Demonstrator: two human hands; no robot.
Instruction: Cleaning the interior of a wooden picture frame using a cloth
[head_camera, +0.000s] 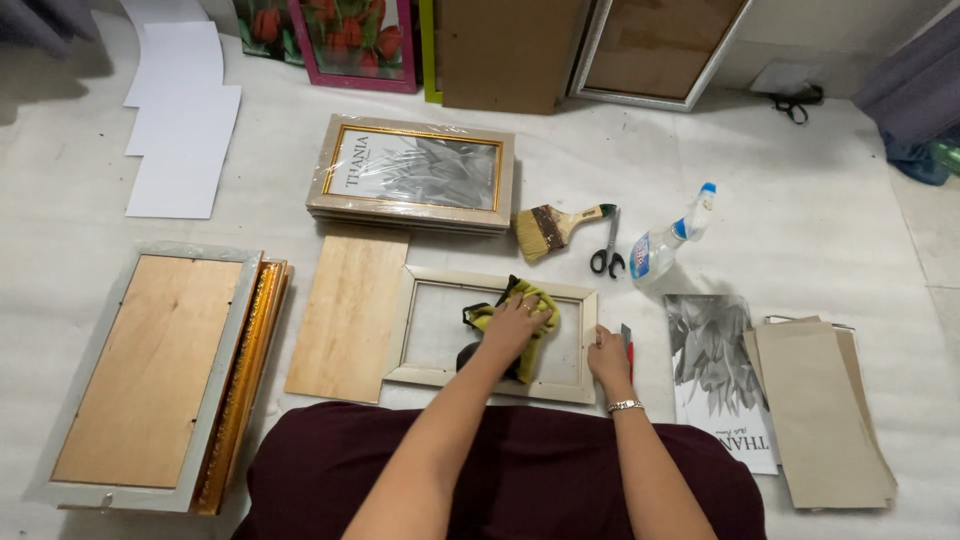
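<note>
Head view: the left hand lies flat on a yellow-green cleaning cloth, palm down with fingers spread, pressing it onto the glass of a pale wooden picture frame that lies face up on the white floor covering. The right hand clamps that frame's right edge, fingers curled over the rail, with a small red-handled tool just beside it.

The cloth looks soft and limp, so it should bunch under the palm and is best worked from the top. The frame seems light and stiff, but its pane is likely fragile and slippery; the wooden rails are the safer hold, as the right hand has it.

Left of the frame lies a loose plywood backing board, and further left a stack of frames face down. Behind the frame is a stack of plastic-wrapped frames. Behind its right corner lie a paintbrush and scissors.

The only container is a spray bottle lying on its side behind and right of the frame, clear-walled; how much liquid is in it I cannot tell. Right of the frame lie a grey leaf print and cardboard sheets
</note>
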